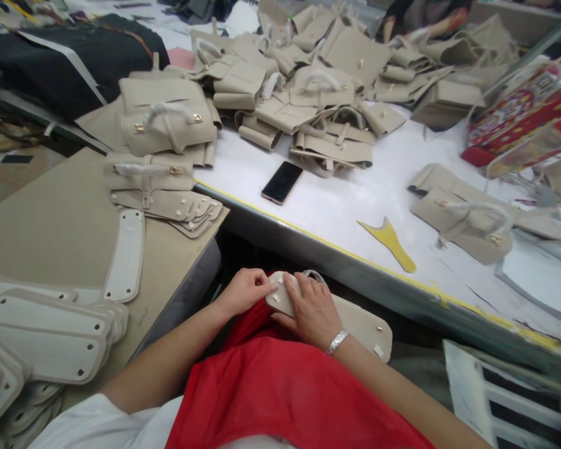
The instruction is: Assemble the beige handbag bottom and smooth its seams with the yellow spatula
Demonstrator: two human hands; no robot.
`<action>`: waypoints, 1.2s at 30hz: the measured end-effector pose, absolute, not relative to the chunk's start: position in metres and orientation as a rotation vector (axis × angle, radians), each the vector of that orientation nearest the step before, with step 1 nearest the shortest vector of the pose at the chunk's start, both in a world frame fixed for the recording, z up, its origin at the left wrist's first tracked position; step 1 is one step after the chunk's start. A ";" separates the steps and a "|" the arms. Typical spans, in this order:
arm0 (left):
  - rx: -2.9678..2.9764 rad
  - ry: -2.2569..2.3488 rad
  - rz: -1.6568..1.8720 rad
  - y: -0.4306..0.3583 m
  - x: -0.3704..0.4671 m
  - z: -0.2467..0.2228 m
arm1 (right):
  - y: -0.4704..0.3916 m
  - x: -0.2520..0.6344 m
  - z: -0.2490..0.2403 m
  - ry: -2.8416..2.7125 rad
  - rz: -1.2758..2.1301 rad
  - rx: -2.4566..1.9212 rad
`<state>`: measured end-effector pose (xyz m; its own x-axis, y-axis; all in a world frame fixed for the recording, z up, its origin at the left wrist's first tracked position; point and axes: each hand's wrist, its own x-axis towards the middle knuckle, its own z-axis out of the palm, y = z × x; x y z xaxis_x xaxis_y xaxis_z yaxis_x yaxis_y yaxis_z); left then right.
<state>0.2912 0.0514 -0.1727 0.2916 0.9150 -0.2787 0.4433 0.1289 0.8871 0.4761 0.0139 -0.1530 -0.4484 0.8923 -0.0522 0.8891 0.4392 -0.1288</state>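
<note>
A long beige bag panel (359, 321) with rounded ends lies across my lap, over the red apron (280, 386). It carries small white tabs and a metal stud near its right end. My right hand (311, 308) wraps over the left part of this panel, fingers on top and thumb at the near edge. Beside the panel's left end, my left hand (247, 290) is closed in a pinch, its thumb tip at the edge close to a white tab (275, 299). What sits between those fingertips is too small to make out. Part of a pale loop shows behind my right hand.
Beige bags (168, 118) pile up across the white table (331, 199), which also bears a phone (283, 182) and a yellow tool (390, 243). Another bag (462, 218) lies right. Stacked pale panels (51, 330) cover the left board's near end. A person's arms (442, 26) show far back.
</note>
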 end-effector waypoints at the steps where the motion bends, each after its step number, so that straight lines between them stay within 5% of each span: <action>1: 1.492 1.312 0.552 0.052 0.291 -0.173 | 0.014 0.476 -0.153 -2.650 0.213 -1.639; 15: 1.773 1.335 0.399 0.065 0.288 -0.169 | 0.014 0.471 -0.152 -2.601 0.264 -1.661; 23: 2.100 1.400 0.212 0.062 0.293 -0.150 | -0.017 0.570 -0.137 -2.599 0.433 -1.849; 31: 2.685 0.816 0.126 0.047 0.360 -0.134 | -0.035 0.588 -0.145 -2.547 0.278 -1.859; 36: 2.721 0.875 0.058 0.049 0.367 -0.153 | -0.039 0.592 -0.146 -2.528 0.239 -1.819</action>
<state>0.3667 0.0490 -0.1529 0.8155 0.5767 -0.0477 0.5654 -0.7765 0.2780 0.5918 -0.0390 -0.1459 -0.3215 0.9440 -0.0747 0.9413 0.3100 -0.1340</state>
